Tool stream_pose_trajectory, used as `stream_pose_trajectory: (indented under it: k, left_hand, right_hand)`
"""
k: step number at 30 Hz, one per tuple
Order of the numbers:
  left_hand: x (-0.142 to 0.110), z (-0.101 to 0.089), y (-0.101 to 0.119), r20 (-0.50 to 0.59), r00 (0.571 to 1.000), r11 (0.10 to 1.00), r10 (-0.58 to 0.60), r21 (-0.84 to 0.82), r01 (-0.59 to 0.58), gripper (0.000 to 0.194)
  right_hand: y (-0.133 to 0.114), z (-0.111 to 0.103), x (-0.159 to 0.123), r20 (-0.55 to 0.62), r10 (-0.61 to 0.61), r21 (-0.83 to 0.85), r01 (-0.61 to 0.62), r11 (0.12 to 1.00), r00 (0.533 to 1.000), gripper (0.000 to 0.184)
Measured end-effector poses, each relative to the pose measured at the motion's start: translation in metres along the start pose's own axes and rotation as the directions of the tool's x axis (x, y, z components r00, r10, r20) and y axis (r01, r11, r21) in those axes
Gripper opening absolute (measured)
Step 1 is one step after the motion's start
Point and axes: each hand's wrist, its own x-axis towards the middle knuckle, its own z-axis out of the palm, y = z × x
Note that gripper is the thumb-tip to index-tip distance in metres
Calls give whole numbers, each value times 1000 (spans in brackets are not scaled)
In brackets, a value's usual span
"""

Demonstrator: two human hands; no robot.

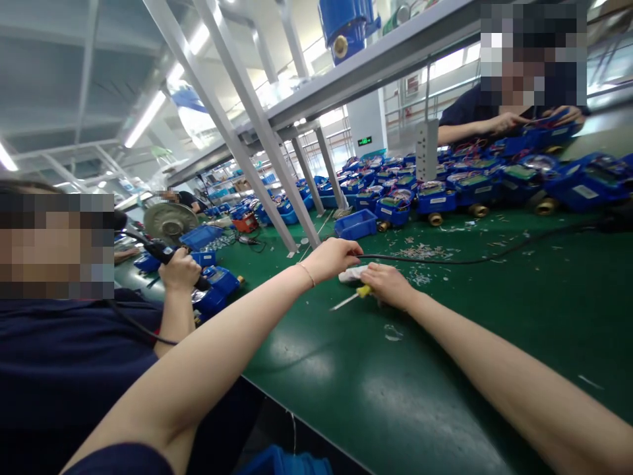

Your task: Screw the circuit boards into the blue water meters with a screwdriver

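My left hand (332, 257) is closed in a fist on the green bench (494, 330), over the end of a black cable (445, 260) and a small white object (352, 274). My right hand (388, 285) is closed on a screwdriver (352, 297) with a yellow handle; its metal shaft points left along the bench. The two hands lie close together, with the white object between them.
Rows of blue meter units (435, 191) with brass fittings fill the far side. A blue tray (356, 224) sits behind my hands. Slanted white frame legs (257, 145) rise at the left. A person at the left holds a power tool (161, 251); another works at the far right.
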Motion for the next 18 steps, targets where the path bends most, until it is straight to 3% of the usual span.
stream_pose_trajectory:
  k: [3, 5, 7, 8, 11, 13, 16, 18]
  left_hand:
    - [9, 5, -11, -24, 999, 999, -31, -38, 31, 20]
    - [12, 14, -16, -21, 999, 997, -47, -66, 46, 20]
    - [11, 27, -17, -2, 999, 995, -52, -89, 52, 19]
    - [9, 35, -16, 11, 999, 994, -51, -98, 52, 18]
    - [4, 53, -8, 42, 998, 993, -45, -108, 49, 15]
    - [4, 57, -4, 31, 998, 992, -54, -108, 57, 15]
    - [11, 52, -7, -30, 994, 989, -107, -104, 103, 17]
    - [16, 50, -14, -69, 985, 984, -157, -92, 150, 21]
  right_hand:
    - [-25, -29, -49, -31, -225, 29, 226, 974, 974, 25]
    - [-51, -36, -86, -47, -413, 59, 416, 908, 909, 32]
    - [-64, -32, -114, 6, -492, 153, 486, 861, 870, 34]
    - [-63, -26, -122, 29, -481, 210, 465, 860, 876, 33]
    - [-23, -5, -117, 18, -346, 211, 335, 918, 938, 30]
    - [20, 1, -96, -28, -263, 11, 264, 965, 964, 29]
    - [71, -10, -66, -85, -200, -101, 191, 976, 976, 30]
    - [80, -26, -59, -146, -185, -137, 165, 977, 972, 30]
